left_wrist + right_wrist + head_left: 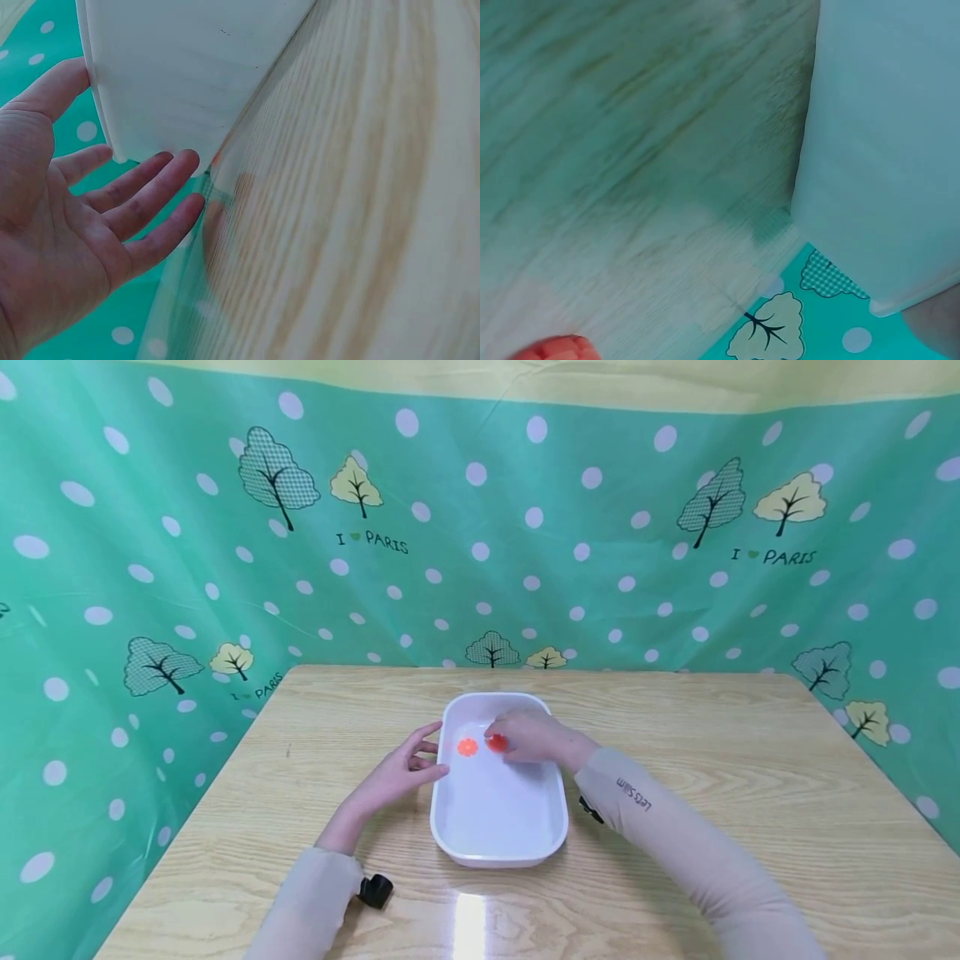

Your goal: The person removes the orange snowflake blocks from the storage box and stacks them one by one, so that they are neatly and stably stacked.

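Note:
A white plastic basin (498,814) stands on the wooden table, a flat orange flower-shaped piece (467,747) lying inside near its far end. My right hand (532,737) reaches over the right rim and seems to pinch a red-orange piece (496,742), slightly blurred, beside the first one; its fingertips are partly hidden. On the left, my left hand (401,770) is spread at the basin's side, thumb and fingers at the rim. From the left wrist view, the left hand (82,187) has loosely extended fingers beside the basin's outer wall (180,75).
The basin sits mid-table on the wood-grain tabletop (675,727). A green dotted curtain (480,518) hangs behind the far edge and along the sides. In the right wrist view, an orange-red ridged object (559,349) shows at the bottom left, mostly cut off.

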`<state>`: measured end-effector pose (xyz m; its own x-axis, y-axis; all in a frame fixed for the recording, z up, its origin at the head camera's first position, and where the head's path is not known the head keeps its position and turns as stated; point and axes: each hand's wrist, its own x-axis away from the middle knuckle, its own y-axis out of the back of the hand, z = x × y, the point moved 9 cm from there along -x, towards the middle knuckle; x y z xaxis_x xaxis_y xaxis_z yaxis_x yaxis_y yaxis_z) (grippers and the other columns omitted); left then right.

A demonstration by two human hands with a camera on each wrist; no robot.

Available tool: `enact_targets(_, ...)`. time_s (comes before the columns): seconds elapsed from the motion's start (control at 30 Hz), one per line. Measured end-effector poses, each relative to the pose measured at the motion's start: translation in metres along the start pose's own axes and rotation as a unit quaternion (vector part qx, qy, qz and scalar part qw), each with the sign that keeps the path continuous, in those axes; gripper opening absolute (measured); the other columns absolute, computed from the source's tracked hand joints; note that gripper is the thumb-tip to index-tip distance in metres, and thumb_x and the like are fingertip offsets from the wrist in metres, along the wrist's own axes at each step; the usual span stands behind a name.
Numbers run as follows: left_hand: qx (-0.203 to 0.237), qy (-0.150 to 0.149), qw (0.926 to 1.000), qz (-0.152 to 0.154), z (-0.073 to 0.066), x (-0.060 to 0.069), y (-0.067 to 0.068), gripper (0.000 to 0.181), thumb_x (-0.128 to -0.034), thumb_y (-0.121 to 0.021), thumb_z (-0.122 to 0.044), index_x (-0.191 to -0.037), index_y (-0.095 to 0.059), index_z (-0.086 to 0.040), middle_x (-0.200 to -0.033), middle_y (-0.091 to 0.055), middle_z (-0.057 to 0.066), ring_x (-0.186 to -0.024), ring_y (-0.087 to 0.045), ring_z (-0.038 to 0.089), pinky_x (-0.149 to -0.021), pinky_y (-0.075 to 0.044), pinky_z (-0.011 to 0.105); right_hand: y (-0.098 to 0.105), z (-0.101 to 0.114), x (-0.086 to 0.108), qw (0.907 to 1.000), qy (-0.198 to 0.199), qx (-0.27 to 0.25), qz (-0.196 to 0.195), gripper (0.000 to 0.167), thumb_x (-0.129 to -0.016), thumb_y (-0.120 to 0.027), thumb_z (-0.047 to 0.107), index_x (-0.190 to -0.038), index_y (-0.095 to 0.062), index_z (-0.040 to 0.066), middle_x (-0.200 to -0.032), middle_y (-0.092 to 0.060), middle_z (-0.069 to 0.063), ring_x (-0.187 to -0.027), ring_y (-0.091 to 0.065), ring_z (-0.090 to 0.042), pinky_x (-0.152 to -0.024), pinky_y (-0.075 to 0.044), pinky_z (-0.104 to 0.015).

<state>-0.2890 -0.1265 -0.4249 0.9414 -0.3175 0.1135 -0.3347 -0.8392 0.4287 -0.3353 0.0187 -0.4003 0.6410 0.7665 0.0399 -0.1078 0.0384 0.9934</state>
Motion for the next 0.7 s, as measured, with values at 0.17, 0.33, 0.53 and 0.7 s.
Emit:
enact_targets(0.17, 0.000, -0.001, 1.0000, 0.005, -0.020, 0.010, 0.000, 0.070, -0.0865, -0.062, -0.024, -0.144, -0.023, -0.017, -0.128, -0.046, 0.017, -0.105, -0.054, 0.027, -0.087, -0.046, 0.043, 0.001, 0.000, 0.000, 0.9999, -0.005, 0.013, -0.004, 0.034, -0.078, -0.069, 0.017, -0.111, -0.065, 0.014, -0.101, -0.064, -0.002, -0.092, -0.056, -0.016, -0.091, -0.042, -0.031)
enact_targets(0.33, -0.006, 0.001, 1.0000, 0.005, -0.030, 0.016, 0.001, 0.069, -0.0870, -0.061, -0.022, -0.144, -0.023, -0.015, -0.128, -0.046, 0.018, -0.105, -0.054, 0.028, -0.087, -0.045, 0.042, 0.002, 0.001, 0.000, 0.9996, -0.008, 0.025, -0.005, 0.027, -0.078, -0.068, 0.016, -0.105, -0.067, 0.017, -0.091, -0.065, 0.001, -0.084, -0.056, -0.013, -0.084, -0.044, -0.030)
enact_targets(0.53, -0.005, -0.004, 1.0000, 0.006, -0.030, 0.016, 0.001, 0.070, -0.0866, -0.062, -0.022, -0.144, -0.023, -0.015, -0.128, -0.046, 0.018, -0.104, -0.054, 0.027, -0.086, -0.046, 0.041, -0.001, -0.002, -0.002, 0.9993, -0.016, 0.033, -0.002, 0.020, -0.078, -0.069, 0.016, -0.098, -0.069, 0.021, -0.084, -0.062, 0.006, -0.078, -0.054, -0.008, -0.080, -0.043, -0.027)
enact_targets(0.7, -0.004, -0.006, 0.9999, 0.007, -0.030, 0.016, 0.001, 0.070, -0.0868, -0.062, -0.022, -0.144, -0.023, -0.015, -0.128, -0.046, 0.018, -0.104, -0.054, 0.027, -0.087, -0.045, 0.042, -0.003, -0.005, -0.001, 0.9989, -0.035, 0.023, 0.022, 0.025, -0.073, -0.070, 0.016, -0.097, -0.067, 0.021, -0.079, -0.057, 0.008, -0.074, -0.050, -0.008, -0.076, -0.041, -0.025)
